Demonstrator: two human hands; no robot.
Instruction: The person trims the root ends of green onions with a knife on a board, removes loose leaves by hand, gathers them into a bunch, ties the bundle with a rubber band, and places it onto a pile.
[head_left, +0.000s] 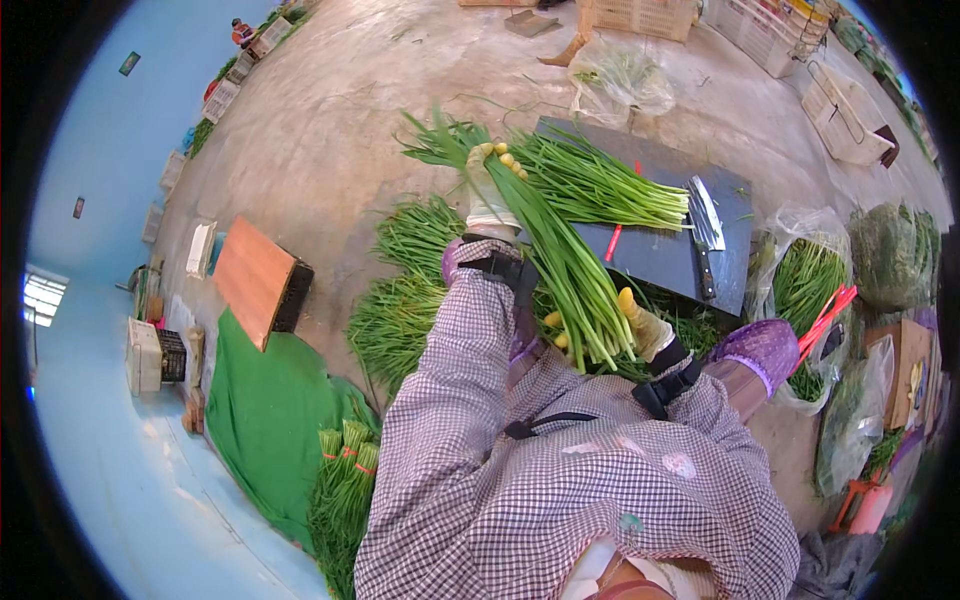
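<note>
A loose bunch of long green garlic chives (570, 250) slants across in front of me, leaf ends up to the left, pale stem ends toward my lap. My left hand (488, 180), in a pale glove with yellow fingertips, is closed round the leafy end. Lower down, my gloved right hand (650, 328) wraps the stem end, its thumb on one side and fingertips showing on the other. Just beyond, a second bunch of chives (610, 185) lies on a dark board (728, 190), over a red tie strip (613, 243). A broad-bladed knife (706, 235) rests beside its stem ends.
Loose greens (400, 315) are heaped left of my legs. Tied bundles (350, 445) lie by a green cloth (265, 410). At right stand a plastic bag of greens (808, 275) and red strips (822, 325). Crates (845, 115) and a clear bag (625, 80) sit farther off.
</note>
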